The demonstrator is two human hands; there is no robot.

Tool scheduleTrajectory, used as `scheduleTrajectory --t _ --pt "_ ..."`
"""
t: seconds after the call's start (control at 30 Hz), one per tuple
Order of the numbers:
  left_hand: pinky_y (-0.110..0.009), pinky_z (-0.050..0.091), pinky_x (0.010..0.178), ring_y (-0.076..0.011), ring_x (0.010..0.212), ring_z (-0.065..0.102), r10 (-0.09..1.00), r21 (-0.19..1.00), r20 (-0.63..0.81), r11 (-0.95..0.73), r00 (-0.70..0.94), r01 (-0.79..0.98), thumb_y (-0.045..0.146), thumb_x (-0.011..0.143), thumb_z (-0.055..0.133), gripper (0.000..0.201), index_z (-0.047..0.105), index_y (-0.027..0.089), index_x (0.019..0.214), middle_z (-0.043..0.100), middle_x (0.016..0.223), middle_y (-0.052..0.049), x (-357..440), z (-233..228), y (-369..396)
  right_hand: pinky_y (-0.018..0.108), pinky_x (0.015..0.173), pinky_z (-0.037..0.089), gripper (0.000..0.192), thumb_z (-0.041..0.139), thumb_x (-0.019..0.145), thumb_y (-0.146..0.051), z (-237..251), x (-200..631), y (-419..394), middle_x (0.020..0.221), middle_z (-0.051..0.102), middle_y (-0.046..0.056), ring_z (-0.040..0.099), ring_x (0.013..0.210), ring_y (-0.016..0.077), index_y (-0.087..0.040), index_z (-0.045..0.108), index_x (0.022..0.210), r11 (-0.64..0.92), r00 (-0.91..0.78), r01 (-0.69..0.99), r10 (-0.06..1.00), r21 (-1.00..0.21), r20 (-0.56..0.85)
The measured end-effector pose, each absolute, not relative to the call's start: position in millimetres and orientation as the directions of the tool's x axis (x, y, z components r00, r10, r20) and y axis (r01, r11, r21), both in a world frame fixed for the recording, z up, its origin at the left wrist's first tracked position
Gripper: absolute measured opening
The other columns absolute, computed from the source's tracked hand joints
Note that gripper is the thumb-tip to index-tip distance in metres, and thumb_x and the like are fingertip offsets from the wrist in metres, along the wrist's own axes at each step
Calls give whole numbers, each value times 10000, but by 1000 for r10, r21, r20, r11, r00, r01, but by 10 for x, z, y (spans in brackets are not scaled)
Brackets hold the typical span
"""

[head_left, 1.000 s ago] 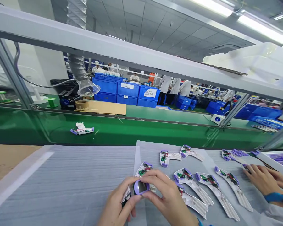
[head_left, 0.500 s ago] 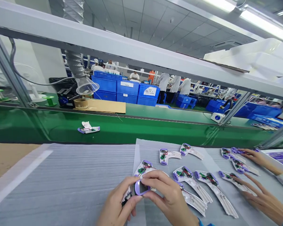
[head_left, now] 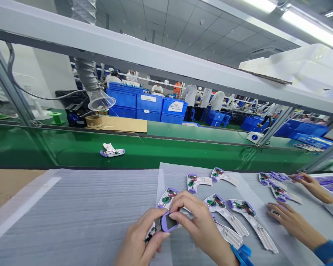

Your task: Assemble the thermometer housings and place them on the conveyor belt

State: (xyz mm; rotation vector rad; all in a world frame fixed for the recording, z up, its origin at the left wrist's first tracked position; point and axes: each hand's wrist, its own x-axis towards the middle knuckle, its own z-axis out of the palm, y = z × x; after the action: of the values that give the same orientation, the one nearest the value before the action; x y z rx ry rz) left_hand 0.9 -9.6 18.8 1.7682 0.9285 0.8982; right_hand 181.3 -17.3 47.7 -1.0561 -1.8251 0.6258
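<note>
Fingers of the left hand (head_left: 140, 240) pinch the white body of a small gadget, while the right hand (head_left: 195, 225) clamps the purple-rimmed screen (head_left: 168, 223) at its top end; both hands are together, low in the middle of the view, over the grey foam sheet (head_left: 80, 210). The gadget's long axis is mostly hidden under the hands. Beyond, a lone unit (head_left: 112, 151) lies on the green belt (head_left: 183, 153). Just right of the hands, open half-shells (head_left: 238, 220) with green boards lie in rows, slanting down to the right. Farther right, a co-worker's hand (head_left: 287, 220) rests flat on one, well apart.
</note>
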Motion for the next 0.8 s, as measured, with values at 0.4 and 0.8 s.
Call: scheduleTrajectory --t 0.4,0.8 --pt "-192 427 494 -135 496 544 948 965 77 -149 310 215 426 852 502 275 561 221 1027 555 539 51 66 245 -70 356 868 403 142 324 983 -205 357 1713 -192 951 475 65 452 1023 208 -197 423 881 720 -337 513 670 -468 661" --pt "-305 486 829 -206 1002 596 874 822 467 -485 133 300 274 862 471 219 540 248 1069 611 1073 -59 164 17 51 243 601 395 319 647 756 -348 102 1303 -146 743 514 -25 481 664 151 -227 543 1032 285 304 331 870 -900 388"
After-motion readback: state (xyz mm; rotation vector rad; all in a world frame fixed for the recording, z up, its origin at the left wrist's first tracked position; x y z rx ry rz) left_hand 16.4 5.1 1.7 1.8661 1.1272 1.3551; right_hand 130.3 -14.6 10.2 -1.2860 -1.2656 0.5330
